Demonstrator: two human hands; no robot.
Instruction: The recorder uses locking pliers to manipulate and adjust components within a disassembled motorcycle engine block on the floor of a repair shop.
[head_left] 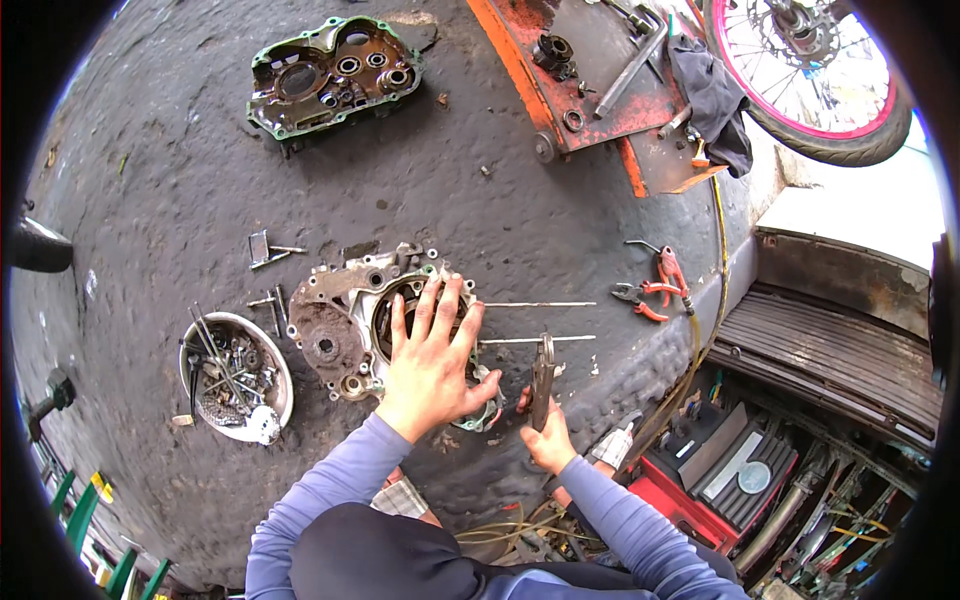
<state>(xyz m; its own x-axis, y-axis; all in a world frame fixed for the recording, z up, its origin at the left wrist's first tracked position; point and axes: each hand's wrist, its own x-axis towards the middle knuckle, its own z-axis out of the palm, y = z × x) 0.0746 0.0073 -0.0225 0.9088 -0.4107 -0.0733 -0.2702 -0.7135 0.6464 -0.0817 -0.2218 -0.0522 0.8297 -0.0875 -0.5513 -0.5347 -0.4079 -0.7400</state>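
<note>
My left hand (pixel 432 370) lies with spread fingers over the round opening of a dirty aluminium engine casing (pixel 330 320) on the dark ground. Two long studs (pixel 535 304) stick out from its right side. Just right of the casing, my right hand (pixel 545 440) grips a dark metal tool (pixel 543 380), held upright in the picture; its exact kind is unclear. Left of the casing sit a white bowl of small hardware (pixel 230 375) and some loose bolts and metal pieces (pixel 265 250). Farther right lie red-handled pliers (pixel 630 298) and a red air blow gun (pixel 670 270) on a hose.
An oily casing half with a green edge (pixel 335 75) lies at the back. An orange metal stand (pixel 610 140) holds parts, tools and cloth, beside a pink-rimmed wheel (pixel 800 120). At lower right are a metal trough (pixel 820 360), red toolbox (pixel 700 510) and yellow hose (pixel 722 250).
</note>
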